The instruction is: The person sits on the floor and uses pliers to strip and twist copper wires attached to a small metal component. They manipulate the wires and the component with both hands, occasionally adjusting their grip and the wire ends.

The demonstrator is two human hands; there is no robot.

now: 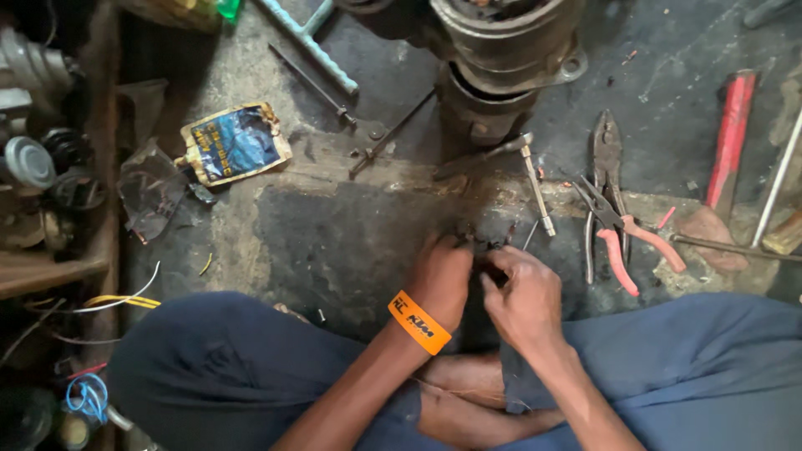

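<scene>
Grimy grey concrete floor [334, 242] fills the view, stained dark with oil where the person sits cross-legged on it in blue trousers [217, 359]. At the top of the view stands a heavy round metal motor housing [501, 58], dirty and ringed, well apart from the hands. Along the right edge lies a red-handled tool [733, 134], and nearer the middle sit two pliers: a dark pair [606, 167] and a pink-handled pair of long-nose pliers [631, 238] crossing just beside it. A long pale blue metal bar [313, 46] lies at the top left, with a thin dark rod [313, 83] beside it. A torn blue and yellow packet [236, 144] rests on the floor to the left. A slim socket wrench [536, 188] lies just below the housing. The left hand [441, 280], with an orange wristband [419, 322] on its wrist, is curled shut, its fingertips pinching a small dark part [480, 244] on the floor just ahead of the crossed legs. The right hand [522, 296] is likewise closed around that same small part, fingers bent in against the left hand's. The part is too small and dark to tell what kind it is.
</scene>
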